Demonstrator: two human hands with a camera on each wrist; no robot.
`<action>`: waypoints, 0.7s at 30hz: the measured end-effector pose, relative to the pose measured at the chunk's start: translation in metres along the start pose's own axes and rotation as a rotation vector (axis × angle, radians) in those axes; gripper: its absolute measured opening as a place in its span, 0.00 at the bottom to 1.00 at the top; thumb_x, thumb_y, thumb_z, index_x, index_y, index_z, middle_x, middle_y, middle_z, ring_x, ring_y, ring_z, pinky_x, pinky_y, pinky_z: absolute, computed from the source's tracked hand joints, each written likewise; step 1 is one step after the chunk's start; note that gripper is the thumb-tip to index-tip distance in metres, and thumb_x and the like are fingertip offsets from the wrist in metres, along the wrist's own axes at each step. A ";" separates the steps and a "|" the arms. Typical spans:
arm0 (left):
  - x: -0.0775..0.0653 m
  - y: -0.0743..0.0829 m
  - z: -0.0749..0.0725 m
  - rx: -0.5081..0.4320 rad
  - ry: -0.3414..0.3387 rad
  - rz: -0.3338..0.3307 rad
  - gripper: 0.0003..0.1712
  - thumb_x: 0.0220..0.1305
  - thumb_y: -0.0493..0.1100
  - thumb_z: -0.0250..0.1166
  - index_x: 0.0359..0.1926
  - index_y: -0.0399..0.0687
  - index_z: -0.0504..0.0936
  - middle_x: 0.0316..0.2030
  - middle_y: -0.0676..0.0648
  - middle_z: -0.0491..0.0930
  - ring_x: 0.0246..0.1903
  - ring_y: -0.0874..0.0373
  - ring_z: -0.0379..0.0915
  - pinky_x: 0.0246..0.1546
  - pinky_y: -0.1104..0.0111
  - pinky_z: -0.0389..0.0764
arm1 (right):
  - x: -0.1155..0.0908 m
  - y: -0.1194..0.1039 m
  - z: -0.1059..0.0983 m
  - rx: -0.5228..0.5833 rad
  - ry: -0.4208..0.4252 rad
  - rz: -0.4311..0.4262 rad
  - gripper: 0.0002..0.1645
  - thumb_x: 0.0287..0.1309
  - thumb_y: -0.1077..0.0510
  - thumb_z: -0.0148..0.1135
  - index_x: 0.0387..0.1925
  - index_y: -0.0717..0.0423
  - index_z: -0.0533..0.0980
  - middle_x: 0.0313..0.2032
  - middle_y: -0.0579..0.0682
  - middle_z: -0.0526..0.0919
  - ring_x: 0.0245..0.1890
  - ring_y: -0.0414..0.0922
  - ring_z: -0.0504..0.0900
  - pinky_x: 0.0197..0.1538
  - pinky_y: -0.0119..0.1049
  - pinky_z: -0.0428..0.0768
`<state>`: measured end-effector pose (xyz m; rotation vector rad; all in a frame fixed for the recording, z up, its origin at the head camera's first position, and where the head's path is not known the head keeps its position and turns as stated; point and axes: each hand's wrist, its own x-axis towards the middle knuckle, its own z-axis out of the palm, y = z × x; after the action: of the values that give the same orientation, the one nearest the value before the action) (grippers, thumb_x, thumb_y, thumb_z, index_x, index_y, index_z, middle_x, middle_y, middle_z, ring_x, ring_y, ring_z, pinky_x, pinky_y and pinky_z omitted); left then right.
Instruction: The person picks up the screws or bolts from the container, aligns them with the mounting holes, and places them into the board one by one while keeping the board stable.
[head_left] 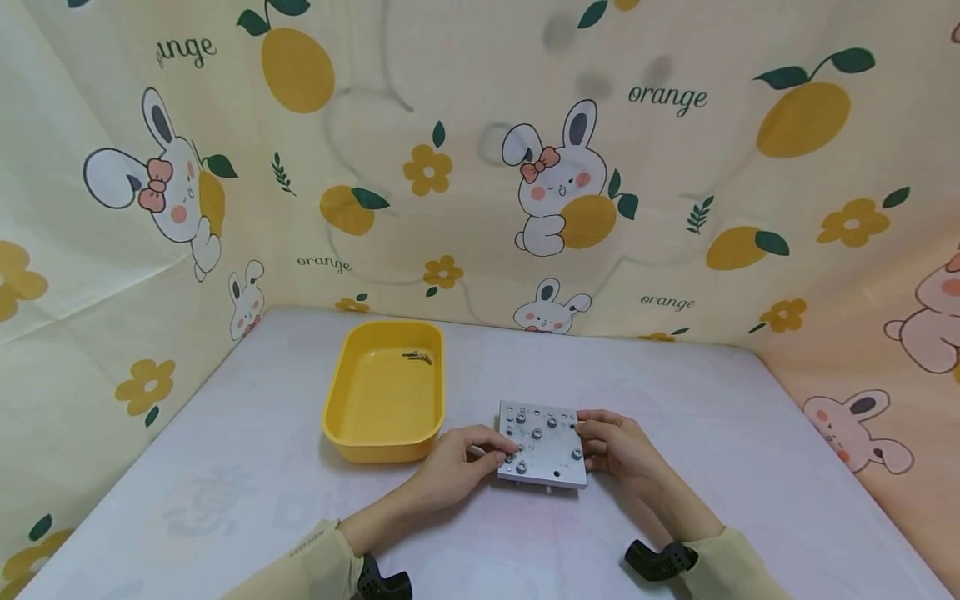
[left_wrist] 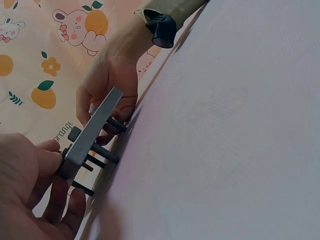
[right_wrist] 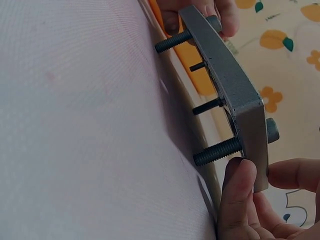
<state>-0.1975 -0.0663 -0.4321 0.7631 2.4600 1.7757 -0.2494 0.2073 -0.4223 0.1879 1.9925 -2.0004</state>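
Observation:
A silver metal plate is held just above the white table, its top tilted toward me. Several socket head bolts stand in its holes, and in the right wrist view threaded shanks stick out underneath. My left hand is at the plate's left edge, thumb and index finger pinching a bolt head near the lower left corner. Its other fingers curl beneath the plate in the left wrist view. With my right hand, I grip the plate's right edge between thumb and fingers.
Left of the plate, a yellow tray stands on the white table, with a few small screws at its far right. Patterned cloth rises behind and at both sides. Each wrist wears a black camera band.

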 end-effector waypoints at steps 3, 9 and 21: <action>0.000 0.000 0.000 -0.004 -0.001 -0.004 0.11 0.68 0.35 0.62 0.46 0.52 0.86 0.45 0.59 0.83 0.50 0.59 0.75 0.49 0.63 0.76 | 0.000 0.000 0.000 -0.003 0.002 -0.001 0.24 0.63 0.62 0.61 0.59 0.66 0.70 0.40 0.53 0.84 0.28 0.44 0.79 0.28 0.34 0.79; 0.000 0.000 0.000 -0.013 0.002 -0.021 0.11 0.69 0.35 0.60 0.47 0.51 0.86 0.46 0.57 0.83 0.51 0.58 0.75 0.50 0.62 0.76 | 0.002 0.000 0.000 -0.005 0.004 0.001 0.24 0.63 0.62 0.60 0.59 0.66 0.70 0.40 0.53 0.84 0.28 0.44 0.79 0.27 0.34 0.79; -0.001 0.001 0.000 -0.018 -0.007 -0.037 0.10 0.70 0.37 0.61 0.46 0.53 0.86 0.46 0.58 0.82 0.49 0.58 0.76 0.48 0.64 0.76 | 0.001 0.001 0.000 -0.016 0.013 0.006 0.23 0.64 0.61 0.60 0.59 0.64 0.71 0.42 0.54 0.84 0.30 0.45 0.79 0.29 0.35 0.79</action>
<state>-0.1962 -0.0662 -0.4319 0.7160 2.4336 1.7776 -0.2505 0.2075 -0.4235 0.2030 2.0131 -1.9833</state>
